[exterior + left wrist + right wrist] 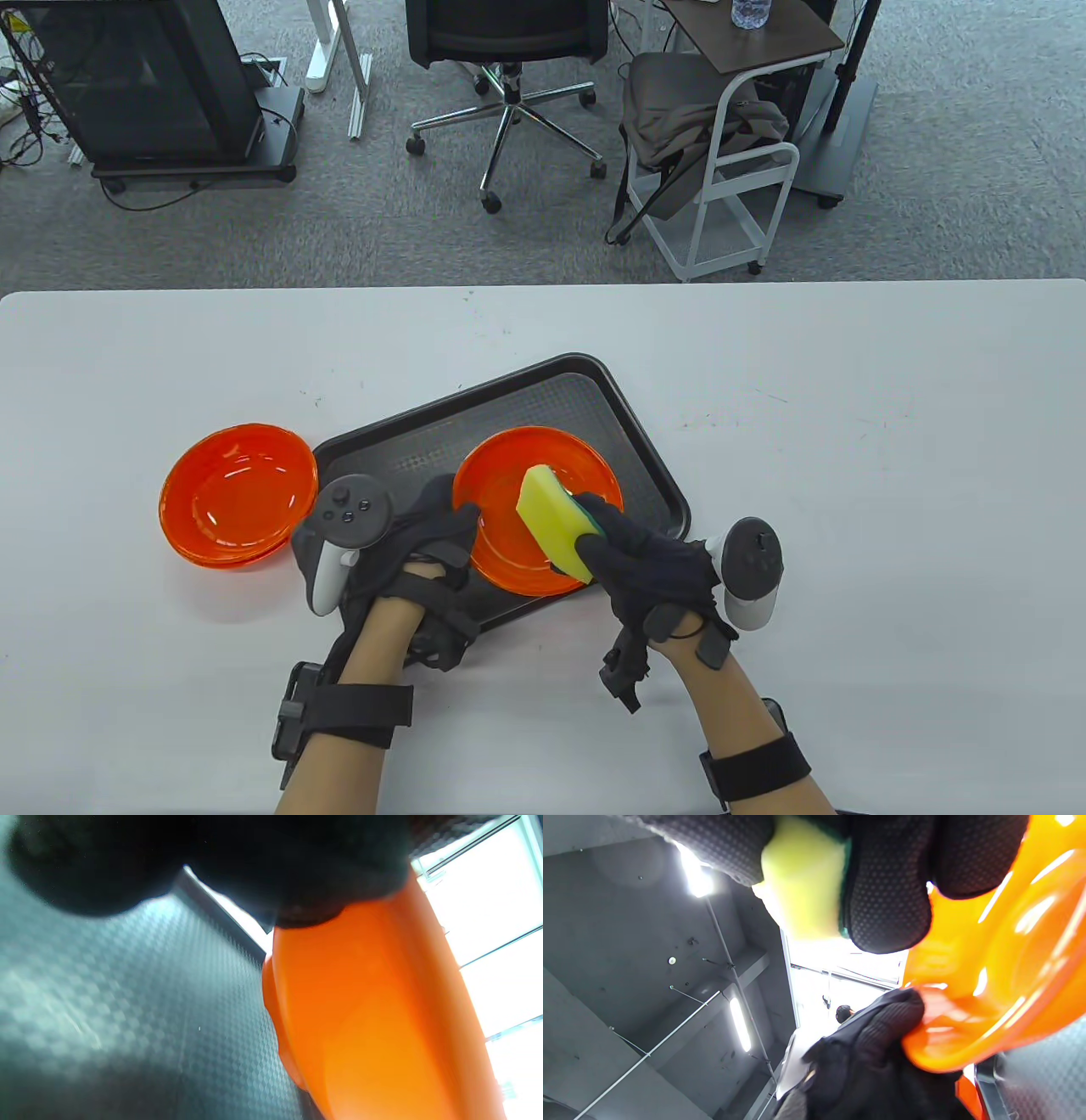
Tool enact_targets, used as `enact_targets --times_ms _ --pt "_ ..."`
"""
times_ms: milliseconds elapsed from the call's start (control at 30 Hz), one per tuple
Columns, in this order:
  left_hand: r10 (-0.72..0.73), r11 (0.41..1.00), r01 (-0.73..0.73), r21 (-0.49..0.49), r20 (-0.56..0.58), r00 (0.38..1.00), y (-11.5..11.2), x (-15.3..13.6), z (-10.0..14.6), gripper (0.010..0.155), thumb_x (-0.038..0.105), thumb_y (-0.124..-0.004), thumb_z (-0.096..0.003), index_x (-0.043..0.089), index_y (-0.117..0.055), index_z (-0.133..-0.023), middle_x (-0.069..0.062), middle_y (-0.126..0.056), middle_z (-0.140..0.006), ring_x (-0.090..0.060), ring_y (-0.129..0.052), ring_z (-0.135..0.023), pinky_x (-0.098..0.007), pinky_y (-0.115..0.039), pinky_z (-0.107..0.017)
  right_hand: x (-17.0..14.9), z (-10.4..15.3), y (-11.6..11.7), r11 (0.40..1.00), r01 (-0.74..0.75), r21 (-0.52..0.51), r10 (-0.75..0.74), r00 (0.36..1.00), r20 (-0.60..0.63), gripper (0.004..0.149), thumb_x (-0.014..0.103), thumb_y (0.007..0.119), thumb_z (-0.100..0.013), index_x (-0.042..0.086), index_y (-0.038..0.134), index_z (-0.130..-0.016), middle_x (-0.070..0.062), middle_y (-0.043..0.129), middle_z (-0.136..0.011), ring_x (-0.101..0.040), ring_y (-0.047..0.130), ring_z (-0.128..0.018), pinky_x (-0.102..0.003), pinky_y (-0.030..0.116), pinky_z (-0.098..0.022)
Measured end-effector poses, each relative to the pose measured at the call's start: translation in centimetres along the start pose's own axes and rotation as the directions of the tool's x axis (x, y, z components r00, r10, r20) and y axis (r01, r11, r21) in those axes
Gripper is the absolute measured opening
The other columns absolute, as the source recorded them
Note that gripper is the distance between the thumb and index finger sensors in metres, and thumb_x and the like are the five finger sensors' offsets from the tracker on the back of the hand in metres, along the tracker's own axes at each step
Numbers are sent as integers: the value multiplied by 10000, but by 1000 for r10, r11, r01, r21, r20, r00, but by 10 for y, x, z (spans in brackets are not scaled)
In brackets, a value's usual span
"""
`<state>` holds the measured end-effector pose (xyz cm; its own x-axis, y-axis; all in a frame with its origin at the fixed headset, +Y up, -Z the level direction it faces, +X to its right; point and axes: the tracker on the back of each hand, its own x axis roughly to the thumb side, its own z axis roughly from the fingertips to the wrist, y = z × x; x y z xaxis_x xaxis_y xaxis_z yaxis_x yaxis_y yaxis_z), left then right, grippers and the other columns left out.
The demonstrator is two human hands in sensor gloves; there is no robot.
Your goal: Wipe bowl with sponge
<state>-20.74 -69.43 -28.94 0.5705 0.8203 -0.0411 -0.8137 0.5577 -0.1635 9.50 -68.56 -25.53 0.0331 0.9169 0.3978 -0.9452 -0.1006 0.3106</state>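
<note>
Right hand [653, 564] fingers pinching yellow sponge [553, 522] inside orange bowl [509, 501] on dark tray [543, 399], near table [848, 424] centre. Left hand [424, 543] gripping bowl's left rim, fingers curled. Second orange bowl [237, 492] just left of tray.

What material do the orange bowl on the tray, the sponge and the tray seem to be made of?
Orange bowl: probably glossy, slightly translucent plastic; it shows sharp highlights.
Sponge: soft yellow foam with a green scouring layer, matte, held in the right hand.
Tray: likely dark plastic, with a finely textured, non-slip looking floor.
</note>
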Motion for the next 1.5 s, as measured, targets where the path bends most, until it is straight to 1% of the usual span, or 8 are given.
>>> enact_targets --times_ms 167,300,567,767,867,1000,1333,1500 --pt "28 999 -29 22 33 999 10 -7 14 585 411 -779 -530 68 -650 -985 -69 -951 -416 -52 -992 -40 -296 -921 -97 10 -1 8 991 -128 25 127 991 45 516 318 754 -567 36 569 -958 -284 829 -859 -347 1003 -555 -593 770 -474" --pt "28 999 -30 36 69 997 19 -2 19 583 412 -780 -529 67 -656 -984 -67 -953 -412 -50 -994 -37 -296 -924 -95 24 -1 14 930 -367 30 361 925 118 512 305 770 -557 59 582 -964 -289 787 -904 -353 981 -562 -595 758 -479" --pt "26 998 -31 48 114 993 25 5 27 584 414 -782 -528 69 -663 -983 -68 -955 -408 -49 -995 -35 -296 -926 -94 55 3 41 540 -842 -4 810 518 274 522 280 842 -515 111 625 -958 -276 706 -982 -359 920 -613 -594 719 -513" --pt "1 999 -7 40 147 989 22 12 31 577 411 -776 -529 73 -668 -983 -67 -958 -405 -48 -996 -32 -295 -927 -91 60 4 60 278 -961 -10 904 258 340 515 270 835 -516 106 624 -957 -269 683 -1001 -373 886 -640 -605 689 -529" --pt "3 1000 -5 13 162 987 18 16 32 569 410 -771 -532 79 -678 -985 -64 -960 -399 -44 -994 -26 -292 -928 -86 59 3 72 101 -994 28 931 104 349 504 267 823 -520 108 626 -955 -252 688 -1006 -377 870 -654 -609 676 -537" --pt "-1 1000 3 -9 189 982 13 22 33 566 411 -770 -535 85 -679 -988 -66 -959 -401 -46 -994 -28 -293 -928 -89 54 1 82 -33 -995 92 945 -1 328 488 263 816 -522 107 637 -948 -237 731 -987 -382 864 -658 -614 670 -538" --pt "-89 996 91 1 201 975 3 26 35 567 414 -772 -532 85 -684 -985 -65 -959 -397 -45 -994 -28 -292 -929 -91 44 0 89 58 -987 152 906 116 407 474 255 779 -530 135 627 -962 -231 732 -991 -392 852 -678 -634 654 -543" --pt "-106 994 101 37 190 976 9 24 35 567 413 -774 -531 87 -685 -986 -68 -959 -399 -50 -995 -30 -297 -928 -94 41 1 92 166 -956 241 847 264 461 470 247 775 -527 141 632 -962 -231 731 -992 -402 840 -688 -638 647 -547"
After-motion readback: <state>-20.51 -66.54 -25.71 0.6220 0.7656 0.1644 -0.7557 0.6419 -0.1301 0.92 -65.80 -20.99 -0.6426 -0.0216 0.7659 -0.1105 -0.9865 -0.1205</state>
